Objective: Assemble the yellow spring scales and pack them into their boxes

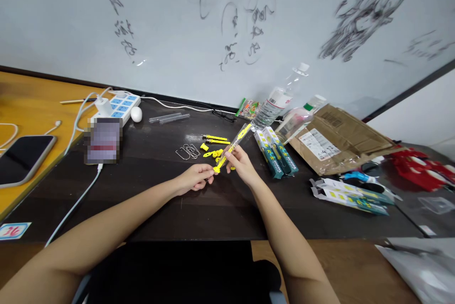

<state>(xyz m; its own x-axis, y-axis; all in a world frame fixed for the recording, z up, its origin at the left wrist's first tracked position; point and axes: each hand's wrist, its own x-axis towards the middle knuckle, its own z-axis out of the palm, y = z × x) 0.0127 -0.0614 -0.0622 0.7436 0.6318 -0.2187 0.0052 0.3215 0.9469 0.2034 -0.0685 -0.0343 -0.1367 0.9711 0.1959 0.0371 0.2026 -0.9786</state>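
A clear plastic tube with yellow parts [236, 141] is held at a slant over the table, its upper end pointing away to the right. My right hand [242, 165] is closed around its lower half. At the bottom end, the fingertips of my left hand [196, 177] pinch the yellow end piece [216, 169]. Just beyond my hands lie loose yellow plastic pieces [209, 154], partly hidden by the tube. Two yellow-and-black rods [217, 140] rest behind these. Silver paper clips [188, 152] lie to the left of the pieces.
Two clear tubes [169, 118] lie farther back. Right of my hands are green-and-white boxes [275, 154], a water bottle [275, 105] and a cardboard package [334, 138]. Opened boxes [351, 195] lie nearer. On the left are a blurred-out phone [104, 140] and a power strip [124, 105].
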